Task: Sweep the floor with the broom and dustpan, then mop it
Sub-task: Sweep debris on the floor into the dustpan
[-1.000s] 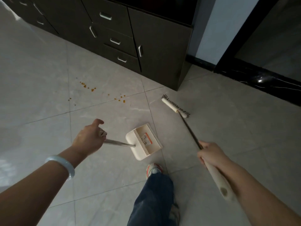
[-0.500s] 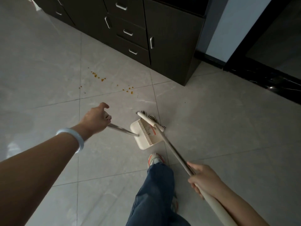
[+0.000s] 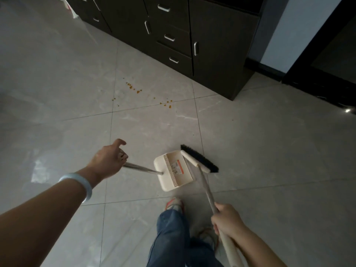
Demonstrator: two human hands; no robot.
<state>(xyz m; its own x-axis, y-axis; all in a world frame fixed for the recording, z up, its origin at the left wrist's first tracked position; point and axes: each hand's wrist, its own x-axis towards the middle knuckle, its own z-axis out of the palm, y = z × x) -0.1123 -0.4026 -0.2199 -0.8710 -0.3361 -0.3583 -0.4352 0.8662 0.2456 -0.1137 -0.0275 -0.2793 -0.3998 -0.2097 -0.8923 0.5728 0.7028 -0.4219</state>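
Observation:
My left hand [image 3: 109, 160] grips the metal handle of a cream dustpan [image 3: 174, 170], which sits low over the pale floor tiles just ahead of my foot. My right hand [image 3: 226, 218] is closed around the long pale handle of the broom. The broom head [image 3: 200, 158], with black bristles, lies right against the dustpan's right edge. Small orange crumbs [image 3: 134, 88] are scattered on the tiles further ahead, with a second cluster of orange crumbs [image 3: 167, 103] to their right. No mop is in view.
A dark cabinet [image 3: 217, 54] with drawers and metal pulls runs along the far side. A black door threshold [image 3: 317, 87] lies at the right. My jeans leg and sneaker [image 3: 173, 205] stand just behind the dustpan. A single crumb [image 3: 232, 120] lies right of centre.
The broom head swept in from the far right to the dustpan's edge and now rests on its right side with bristles outward. The view moved closer to the crumbs; the dustpan stayed held.

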